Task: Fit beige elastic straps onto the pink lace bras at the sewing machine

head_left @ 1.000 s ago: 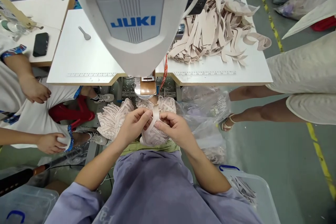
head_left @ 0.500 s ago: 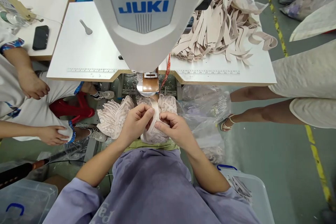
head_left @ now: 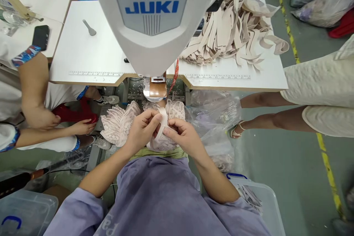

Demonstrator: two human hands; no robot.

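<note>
My left hand [head_left: 142, 129] and my right hand [head_left: 183, 135] meet in front of my chest, both pinching a pale pink elastic strap [head_left: 164, 117] that loops up between them. Under the hands lies a bundle of pink lace garment pieces [head_left: 118, 125], spilling over my lap. Straight ahead, just beyond the strap, is the needle end [head_left: 155, 89] of a white JUKI sewing machine [head_left: 151, 14], whose head fills the top of the view.
A heap of beige straps [head_left: 232, 29] lies on the white table [head_left: 91, 59] at the right. A seated person [head_left: 33, 107] is at left, another person's legs [head_left: 276, 110] at right. Clear plastic bags [head_left: 215, 118] and bins [head_left: 262, 202] stand by my knees.
My hands have stayed pinched on the strap and shifted a little up towards the machine. The person at left has leaned in and reached an arm towards the red thing below.
</note>
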